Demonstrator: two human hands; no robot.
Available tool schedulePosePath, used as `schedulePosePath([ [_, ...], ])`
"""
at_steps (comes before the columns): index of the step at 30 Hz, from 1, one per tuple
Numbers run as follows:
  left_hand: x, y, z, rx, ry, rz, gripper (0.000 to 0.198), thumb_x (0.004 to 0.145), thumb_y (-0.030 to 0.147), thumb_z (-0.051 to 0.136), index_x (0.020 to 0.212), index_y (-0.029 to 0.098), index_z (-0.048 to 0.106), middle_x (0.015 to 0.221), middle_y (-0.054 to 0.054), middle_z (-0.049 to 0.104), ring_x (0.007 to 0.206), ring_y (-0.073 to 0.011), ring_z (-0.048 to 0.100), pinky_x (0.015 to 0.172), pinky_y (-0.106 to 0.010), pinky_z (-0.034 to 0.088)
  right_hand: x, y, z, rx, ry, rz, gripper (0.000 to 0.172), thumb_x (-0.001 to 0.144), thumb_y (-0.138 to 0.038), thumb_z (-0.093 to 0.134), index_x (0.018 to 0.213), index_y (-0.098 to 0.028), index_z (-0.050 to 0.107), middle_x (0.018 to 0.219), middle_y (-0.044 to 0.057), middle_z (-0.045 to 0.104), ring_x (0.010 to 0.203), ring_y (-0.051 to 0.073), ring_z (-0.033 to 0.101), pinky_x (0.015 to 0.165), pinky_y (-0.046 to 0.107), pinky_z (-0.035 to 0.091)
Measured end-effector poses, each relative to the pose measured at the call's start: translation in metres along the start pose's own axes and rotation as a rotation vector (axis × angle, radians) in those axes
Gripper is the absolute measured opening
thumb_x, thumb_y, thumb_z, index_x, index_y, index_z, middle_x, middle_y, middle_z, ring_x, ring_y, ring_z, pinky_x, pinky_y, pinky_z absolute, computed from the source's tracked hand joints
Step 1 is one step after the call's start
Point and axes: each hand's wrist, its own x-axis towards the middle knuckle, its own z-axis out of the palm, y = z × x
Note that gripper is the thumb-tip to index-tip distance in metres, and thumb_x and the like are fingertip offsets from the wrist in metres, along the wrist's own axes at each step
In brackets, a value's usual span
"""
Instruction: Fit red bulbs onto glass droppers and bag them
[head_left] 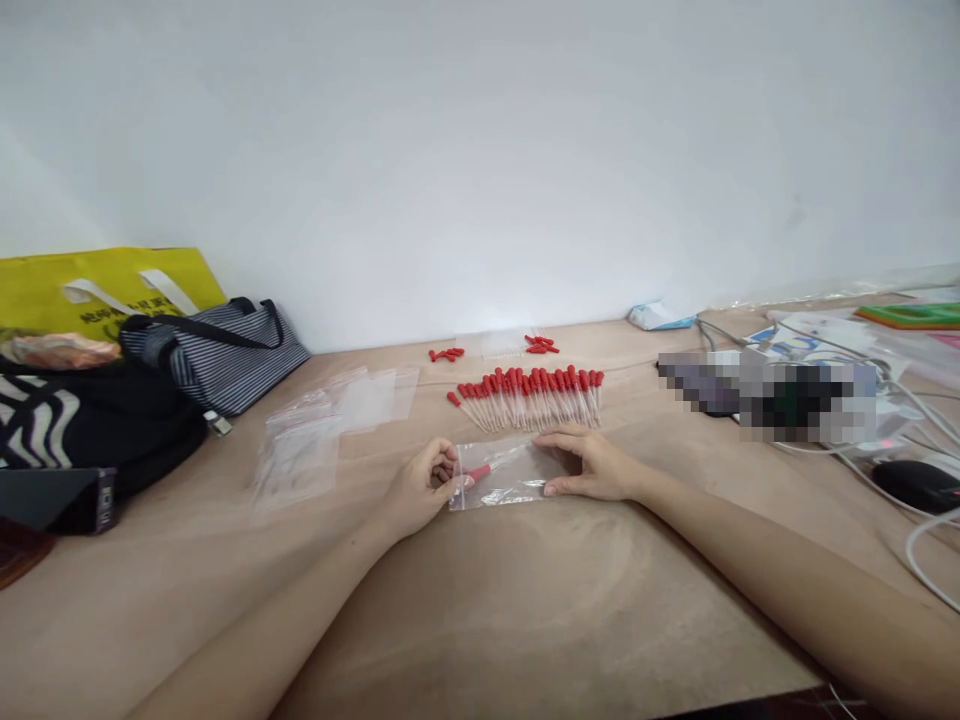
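Note:
A small clear plastic bag (504,478) lies on the tan table (525,600) with a red-bulbed dropper inside it. My left hand (421,487) is closed, pinching the bag's left end at the red bulb. My right hand (592,465) lies on the bag's right end with its fingers stretched out and pressing it down. Just beyond the bag lies a row of several droppers with red bulbs (529,393). Loose red bulbs (445,354) and more of them (541,345) sit farther back near the wall.
A stack of clear empty bags (322,425) lies to the left. A striped bag (217,355), a yellow bag (105,290) and a black bag (90,425) stand at far left. Cables, a mouse (916,485) and papers crowd the right side.

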Motion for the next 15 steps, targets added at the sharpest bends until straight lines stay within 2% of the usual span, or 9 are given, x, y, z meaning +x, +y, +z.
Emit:
schedulePosePath([
  [3, 0.000, 0.000, 0.000, -0.007, -0.017, 0.004, 0.019, 0.069, 0.027, 0.058, 0.077, 0.019, 0.043, 0.063, 0.004, 0.055, 0.051, -0.0088, 0.047, 0.050, -0.020, 0.039, 0.001, -0.001, 0.001, 0.009, 0.008, 0.013, 0.063, 0.063, -0.053, 0.063, 0.114, -0.018, 0.052, 0.111, 0.011, 0.055, 0.102, 0.022, 0.051, 0.087, 0.038, 0.041],
  [10, 0.007, 0.002, 0.007, 0.100, 0.211, -0.087, 0.018, 0.069, 0.030, 0.054, 0.070, 0.020, 0.040, 0.058, 0.006, 0.051, 0.047, -0.0091, 0.047, 0.046, -0.019, 0.036, 0.003, 0.000, 0.003, 0.020, -0.001, 0.039, 0.062, 0.063, -0.052, 0.064, 0.113, -0.018, 0.052, 0.113, 0.011, 0.054, 0.104, 0.022, 0.050, 0.089, 0.038, 0.041],
  [15, 0.013, 0.001, 0.011, 0.198, 0.278, -0.079, 0.017, 0.069, 0.030, 0.053, 0.065, 0.019, 0.040, 0.052, 0.007, 0.045, 0.043, -0.0080, 0.042, 0.043, -0.018, 0.031, 0.003, 0.001, 0.004, 0.024, -0.007, 0.046, 0.062, 0.062, -0.052, 0.064, 0.113, -0.019, 0.052, 0.113, 0.010, 0.054, 0.104, 0.022, 0.050, 0.089, 0.037, 0.040],
])
